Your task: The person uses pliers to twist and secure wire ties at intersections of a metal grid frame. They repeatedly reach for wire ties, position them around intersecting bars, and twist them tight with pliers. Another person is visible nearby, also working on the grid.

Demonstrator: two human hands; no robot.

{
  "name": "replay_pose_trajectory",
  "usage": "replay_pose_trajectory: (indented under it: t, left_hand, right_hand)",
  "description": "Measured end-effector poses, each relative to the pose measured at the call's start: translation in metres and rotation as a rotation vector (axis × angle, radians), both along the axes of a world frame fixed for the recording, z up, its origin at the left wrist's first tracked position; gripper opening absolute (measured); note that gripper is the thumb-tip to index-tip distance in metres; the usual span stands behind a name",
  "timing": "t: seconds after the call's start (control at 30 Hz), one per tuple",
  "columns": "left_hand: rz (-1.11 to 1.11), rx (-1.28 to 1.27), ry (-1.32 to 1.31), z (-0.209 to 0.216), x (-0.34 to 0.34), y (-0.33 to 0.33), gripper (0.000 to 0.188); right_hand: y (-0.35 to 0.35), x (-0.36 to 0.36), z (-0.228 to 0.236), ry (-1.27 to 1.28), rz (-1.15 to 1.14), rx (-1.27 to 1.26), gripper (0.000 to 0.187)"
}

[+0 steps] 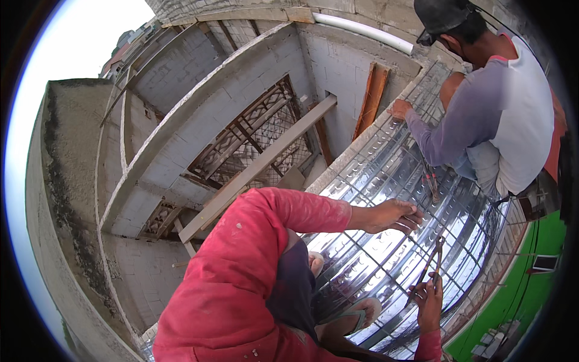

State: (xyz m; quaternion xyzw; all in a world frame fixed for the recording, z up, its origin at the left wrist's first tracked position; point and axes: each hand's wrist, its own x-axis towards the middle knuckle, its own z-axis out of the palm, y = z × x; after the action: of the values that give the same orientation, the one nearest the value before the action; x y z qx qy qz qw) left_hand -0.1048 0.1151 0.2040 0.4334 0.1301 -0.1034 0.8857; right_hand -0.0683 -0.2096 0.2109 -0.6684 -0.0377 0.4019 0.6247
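One pair of long-handled pincers (439, 243) was gripped in the right hand (428, 298) in the head view, its nose angled up over the steel bar grid (363, 246) on the shiny ribbed sheet (392, 246). The left hand (389, 215) hung apart from it, palm down above the bars, fingers half curled. Couldn't tell if it pinched a bit of fine wire; the glare off the metal ate the detail.

Looked to me like bar work with the pincers, so my two cents: a low grip on the handles gave good leverage, the nose was best brought square onto a crossing, and the left fingers were best kept off the bite.

As for what stood around: a sandalled foot (368, 312) was on the sheet close by, so footing on those ribs mattered. Dark loose wires (491, 229) lay along the right edge, an easy snag for a sleeve. A red-handled tool (432, 184) rested on the grid between the left hand and a crouching co-worker (518, 120), whose hand (399, 110) was at the far edge. Past the left edge, a long plank (259, 169) spanned a drop beside block walls (211, 136).
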Motion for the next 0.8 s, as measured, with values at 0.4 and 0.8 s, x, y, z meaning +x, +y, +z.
replay_pose_trajectory:
  t: [0.4,0.8]
  left_hand:
    - [-0.132,-0.028,0.081,0.004,-0.003,0.005,0.051]
    - [-0.198,0.055,0.123,-0.012,-0.006,0.000,0.037]
  right_hand:
    - [-0.069,-0.015,-0.106,0.015,-0.084,-0.289,0.027]
    - [-0.074,-0.021,-0.129,-0.515,0.189,-0.560,0.032]
